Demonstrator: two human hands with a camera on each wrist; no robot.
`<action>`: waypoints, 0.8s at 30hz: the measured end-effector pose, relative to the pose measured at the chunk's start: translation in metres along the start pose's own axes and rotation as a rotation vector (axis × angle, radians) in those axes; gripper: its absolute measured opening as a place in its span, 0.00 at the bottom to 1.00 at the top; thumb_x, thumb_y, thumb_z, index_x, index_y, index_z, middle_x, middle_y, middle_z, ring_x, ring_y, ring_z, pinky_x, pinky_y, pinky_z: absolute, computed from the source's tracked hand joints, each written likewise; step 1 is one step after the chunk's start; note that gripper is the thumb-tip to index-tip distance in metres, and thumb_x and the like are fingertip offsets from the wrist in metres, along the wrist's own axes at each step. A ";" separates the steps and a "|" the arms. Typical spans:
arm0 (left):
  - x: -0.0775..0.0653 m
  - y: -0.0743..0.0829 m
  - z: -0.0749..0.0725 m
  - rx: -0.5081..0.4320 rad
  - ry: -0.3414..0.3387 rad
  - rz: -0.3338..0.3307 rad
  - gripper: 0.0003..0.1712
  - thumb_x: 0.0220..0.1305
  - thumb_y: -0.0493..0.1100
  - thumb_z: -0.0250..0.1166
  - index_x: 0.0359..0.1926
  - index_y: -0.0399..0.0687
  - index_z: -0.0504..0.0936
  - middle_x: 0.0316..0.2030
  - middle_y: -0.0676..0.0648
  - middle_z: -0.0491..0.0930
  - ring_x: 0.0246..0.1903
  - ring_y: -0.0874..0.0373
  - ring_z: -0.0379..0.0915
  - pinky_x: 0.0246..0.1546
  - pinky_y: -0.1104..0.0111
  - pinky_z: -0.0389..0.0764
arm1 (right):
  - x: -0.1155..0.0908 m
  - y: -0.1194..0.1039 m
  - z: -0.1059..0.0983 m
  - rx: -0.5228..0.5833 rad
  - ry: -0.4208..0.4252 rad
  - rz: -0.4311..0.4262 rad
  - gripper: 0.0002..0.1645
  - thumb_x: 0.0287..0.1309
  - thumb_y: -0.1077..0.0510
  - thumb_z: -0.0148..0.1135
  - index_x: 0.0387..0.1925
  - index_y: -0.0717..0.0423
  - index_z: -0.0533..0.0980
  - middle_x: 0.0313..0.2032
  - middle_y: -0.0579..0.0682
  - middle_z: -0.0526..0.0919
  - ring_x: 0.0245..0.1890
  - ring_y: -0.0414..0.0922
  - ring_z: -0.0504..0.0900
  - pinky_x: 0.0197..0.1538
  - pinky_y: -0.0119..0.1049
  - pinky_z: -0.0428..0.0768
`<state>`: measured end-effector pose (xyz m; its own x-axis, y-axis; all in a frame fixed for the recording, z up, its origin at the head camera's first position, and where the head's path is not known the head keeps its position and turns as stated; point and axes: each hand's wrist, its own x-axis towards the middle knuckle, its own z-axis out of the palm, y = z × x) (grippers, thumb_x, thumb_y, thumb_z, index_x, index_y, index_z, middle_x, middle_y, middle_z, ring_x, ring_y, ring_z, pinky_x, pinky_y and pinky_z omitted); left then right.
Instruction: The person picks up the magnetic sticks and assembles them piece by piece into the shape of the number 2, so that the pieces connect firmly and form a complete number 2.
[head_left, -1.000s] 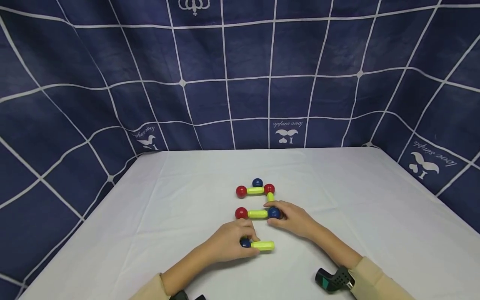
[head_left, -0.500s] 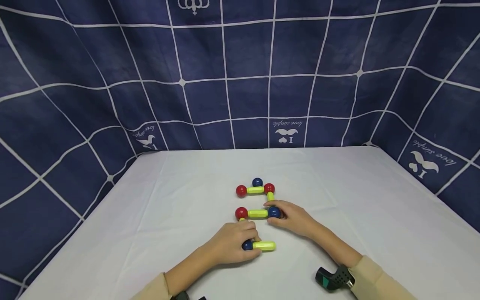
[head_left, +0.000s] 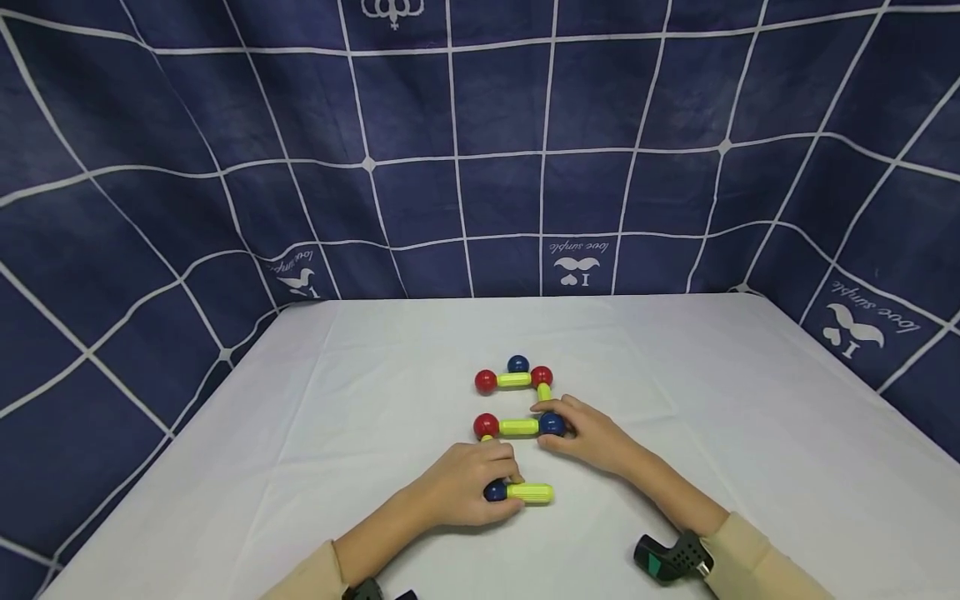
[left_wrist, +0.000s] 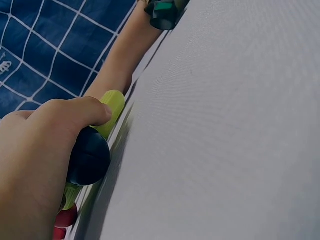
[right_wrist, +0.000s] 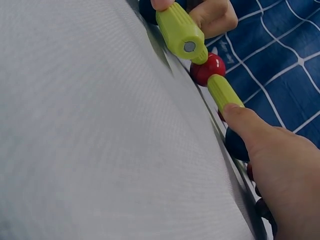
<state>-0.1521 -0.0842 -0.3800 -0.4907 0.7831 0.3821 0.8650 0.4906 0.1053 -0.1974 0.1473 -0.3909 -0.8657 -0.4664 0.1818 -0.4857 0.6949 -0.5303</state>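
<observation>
A zigzag of yellow-green magnetic rods and red and blue balls lies on the white cloth. My left hand (head_left: 465,485) pinches the front blue ball (head_left: 495,490) and the front rod (head_left: 531,493), whose right end sticks out free with a grey magnet tip in the right wrist view. Another rod, mostly hidden under that hand, runs back to a red ball (head_left: 486,426). My right hand (head_left: 592,437) holds the right-hand blue ball (head_left: 552,423), its thumb on the middle rod (right_wrist: 224,91). Farther back, the rear rod (head_left: 514,380) links two red balls.
One blue ball (head_left: 517,364) sits just behind the rear rod. The white cloth (head_left: 360,375) covers the table, and a navy curtain with white grid lines (head_left: 495,200) surrounds it at the back and sides. A black wrist camera (head_left: 671,557) is on the right wrist.
My left hand has shifted very slightly right with the front blue ball and rod, uncovering a short bit of rod at the red ball. The right hand keeps its place.
</observation>
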 end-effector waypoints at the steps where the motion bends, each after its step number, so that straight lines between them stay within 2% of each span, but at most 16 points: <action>1: 0.000 0.000 0.000 -0.003 -0.001 -0.003 0.08 0.51 0.55 0.63 0.28 0.59 0.79 0.26 0.63 0.70 0.26 0.73 0.62 0.26 0.90 0.55 | 0.000 0.000 -0.001 0.001 -0.001 -0.001 0.27 0.51 0.38 0.59 0.53 0.39 0.71 0.37 0.42 0.72 0.34 0.38 0.69 0.34 0.29 0.66; 5: 0.000 -0.001 0.000 -0.022 -0.016 -0.017 0.09 0.52 0.55 0.62 0.28 0.59 0.79 0.26 0.63 0.70 0.26 0.73 0.62 0.26 0.90 0.55 | 0.002 -0.003 -0.004 0.014 0.014 0.004 0.26 0.50 0.39 0.61 0.52 0.39 0.73 0.31 0.42 0.67 0.29 0.37 0.66 0.29 0.27 0.64; 8: 0.000 -0.001 0.000 -0.034 -0.026 -0.024 0.09 0.53 0.56 0.62 0.29 0.59 0.79 0.26 0.63 0.70 0.27 0.73 0.62 0.26 0.89 0.56 | 0.004 -0.005 -0.007 0.035 0.058 0.023 0.24 0.51 0.41 0.61 0.50 0.40 0.74 0.28 0.43 0.64 0.26 0.37 0.63 0.27 0.27 0.63; 14: 0.001 -0.002 -0.001 -0.042 -0.020 -0.023 0.09 0.52 0.56 0.62 0.29 0.59 0.79 0.26 0.63 0.71 0.27 0.73 0.62 0.26 0.90 0.56 | 0.022 -0.003 -0.008 0.089 0.239 0.070 0.18 0.53 0.48 0.62 0.46 0.48 0.76 0.25 0.46 0.64 0.24 0.39 0.61 0.25 0.28 0.61; 18: 0.000 -0.002 -0.001 -0.047 -0.023 -0.016 0.08 0.53 0.55 0.62 0.29 0.59 0.79 0.26 0.63 0.71 0.27 0.72 0.63 0.27 0.90 0.56 | 0.040 0.000 -0.008 0.111 0.336 0.105 0.17 0.54 0.49 0.61 0.44 0.50 0.77 0.25 0.48 0.65 0.25 0.41 0.62 0.26 0.29 0.61; 21: -0.001 -0.002 -0.001 -0.052 -0.020 -0.005 0.08 0.53 0.55 0.62 0.29 0.59 0.79 0.26 0.62 0.70 0.27 0.72 0.63 0.27 0.90 0.55 | 0.052 0.001 -0.008 0.115 0.361 0.123 0.17 0.55 0.49 0.61 0.44 0.52 0.77 0.27 0.49 0.67 0.27 0.42 0.63 0.28 0.30 0.63; 24: -0.001 -0.002 -0.001 -0.048 -0.010 0.001 0.08 0.53 0.55 0.62 0.29 0.59 0.79 0.26 0.62 0.70 0.27 0.72 0.62 0.27 0.90 0.55 | 0.062 0.002 -0.010 0.114 0.351 0.149 0.18 0.56 0.49 0.60 0.45 0.54 0.76 0.30 0.50 0.70 0.30 0.44 0.67 0.32 0.31 0.65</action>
<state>-0.1538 -0.0863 -0.3798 -0.4908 0.7873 0.3733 0.8693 0.4712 0.1493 -0.2535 0.1255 -0.3723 -0.9240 -0.1363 0.3574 -0.3525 0.6662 -0.6572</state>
